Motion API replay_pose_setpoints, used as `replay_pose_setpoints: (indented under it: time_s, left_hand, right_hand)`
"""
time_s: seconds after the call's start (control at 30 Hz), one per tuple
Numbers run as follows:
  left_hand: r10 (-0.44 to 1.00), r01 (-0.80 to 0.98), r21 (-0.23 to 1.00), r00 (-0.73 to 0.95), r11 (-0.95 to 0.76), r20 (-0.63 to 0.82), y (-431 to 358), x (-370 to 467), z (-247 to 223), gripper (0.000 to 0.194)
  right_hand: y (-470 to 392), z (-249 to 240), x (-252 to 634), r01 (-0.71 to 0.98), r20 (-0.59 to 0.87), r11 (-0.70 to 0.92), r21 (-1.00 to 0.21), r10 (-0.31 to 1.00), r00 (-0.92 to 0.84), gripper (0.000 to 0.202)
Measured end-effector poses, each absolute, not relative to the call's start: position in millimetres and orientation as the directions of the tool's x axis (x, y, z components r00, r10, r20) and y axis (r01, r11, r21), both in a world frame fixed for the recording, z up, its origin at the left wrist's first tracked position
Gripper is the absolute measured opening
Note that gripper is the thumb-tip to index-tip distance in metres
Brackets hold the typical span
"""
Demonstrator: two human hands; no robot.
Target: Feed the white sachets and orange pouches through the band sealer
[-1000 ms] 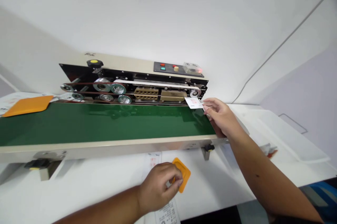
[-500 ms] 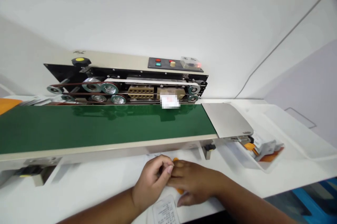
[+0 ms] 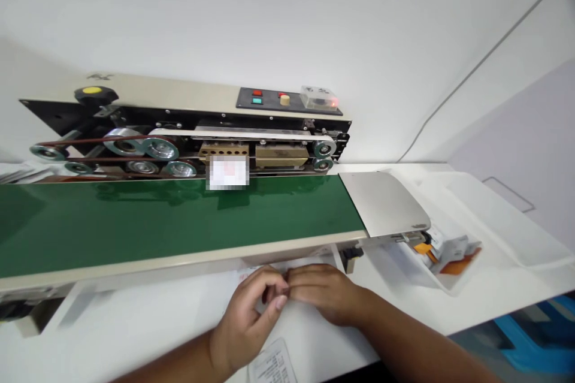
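Note:
Near the front edge of the table, my left hand [image 3: 251,317] is curled, thumb and fingers drawn together beside the fingertips of my right hand [image 3: 326,296]. My right hand's fingers are pressed together and bent downward. Whatever lies between or under the fingers is hidden. A pale packet with printed text [image 3: 272,365] lies on the table just below my left hand. Beyond both hands, a small white packet [image 3: 228,173], blurred out in part, hangs in the band sealer [image 3: 179,119] over its green conveyor belt [image 3: 287,215].
A metal plate [image 3: 386,203] extends the belt's right end. Beside it, a white bin [image 3: 449,287] holds several grey and orange packets. Another white tray [image 3: 530,245] stands farther right. Black knobs [image 3: 353,254] stick out under the belt. A blue stool [image 3: 530,341] is at lower right.
The white packet has travelled left along the sealer. My right hand has shifted up slightly, and the orange thing that showed beneath it is out of sight. The view has also shifted.

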State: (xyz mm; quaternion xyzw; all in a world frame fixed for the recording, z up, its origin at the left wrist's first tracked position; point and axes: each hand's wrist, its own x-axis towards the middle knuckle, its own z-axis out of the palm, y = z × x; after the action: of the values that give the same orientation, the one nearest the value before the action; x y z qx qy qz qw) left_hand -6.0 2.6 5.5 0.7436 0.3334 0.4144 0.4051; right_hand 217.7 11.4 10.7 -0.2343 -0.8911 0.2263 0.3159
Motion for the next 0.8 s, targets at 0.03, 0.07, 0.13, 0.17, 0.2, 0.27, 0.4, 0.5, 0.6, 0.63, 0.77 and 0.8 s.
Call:
replay_pose_setpoints:
  time_s: [0.03,0.07,0.13,0.17,0.2,0.27,0.4,0.5,0.6,0.63,0.77,0.8]
  left_hand:
    - [0.827,0.162,0.872,0.436,-0.462,0.356,3,-6,5,0.01]
    - [0.82,0.169,0.863,0.44,-0.476,0.366,2,-6,5,0.011]
    - [0.805,0.197,0.842,0.462,-0.502,0.372,1,-5,6,0.02]
    - [0.799,0.216,0.833,0.478,-0.51,0.365,1,-4,6,0.025]
    - [0.794,0.234,0.826,0.494,-0.513,0.353,0,-3,5,0.029]
    - [0.793,0.259,0.822,0.514,-0.507,0.327,-1,-1,5,0.03]
    - [0.82,0.236,0.863,0.493,-0.447,0.29,-3,1,3,0.032]
    - [0.823,0.205,0.892,0.508,-0.404,0.256,-3,1,2,0.03]
    - [0.823,0.197,0.907,0.522,-0.371,0.223,-2,1,2,0.022]
    - [0.828,0.198,0.913,0.519,-0.358,0.212,-1,2,2,0.018]
    - [0.846,0.19,0.937,0.509,-0.294,0.162,1,4,5,0.007]
    - [0.848,0.188,0.942,0.509,-0.278,0.149,2,5,5,0.008]
  right_hand:
    - [11,10,220,0.26,0.519,0.785,-0.562,0.58,-0.628,0.034]
    - [11,10,221,0.238,0.578,0.787,-0.569,0.589,-0.565,0.034]
    - [11,8,225,0.185,0.653,0.787,-0.588,0.597,-0.465,0.034]
    - [11,7,226,0.163,0.668,0.781,-0.603,0.606,-0.431,0.033]
    - [11,7,227,0.148,0.67,0.769,-0.622,0.621,-0.407,0.031]
    - [11,5,228,0.136,0.65,0.729,-0.671,0.667,-0.364,0.029]
    - [11,5,227,0.102,0.586,0.644,-0.758,0.742,-0.324,0.027]
    - [11,10,225,0.109,0.573,0.632,-0.768,0.753,-0.324,0.027]
    - [10,14,225,0.147,0.559,0.632,-0.761,0.754,-0.345,0.028]
    - [10,15,226,0.171,0.541,0.624,-0.763,0.761,-0.358,0.028]
    - [13,13,228,0.236,0.526,0.646,-0.726,0.743,-0.414,0.026]
    - [13,12,228,0.235,0.544,0.663,-0.711,0.73,-0.414,0.026]
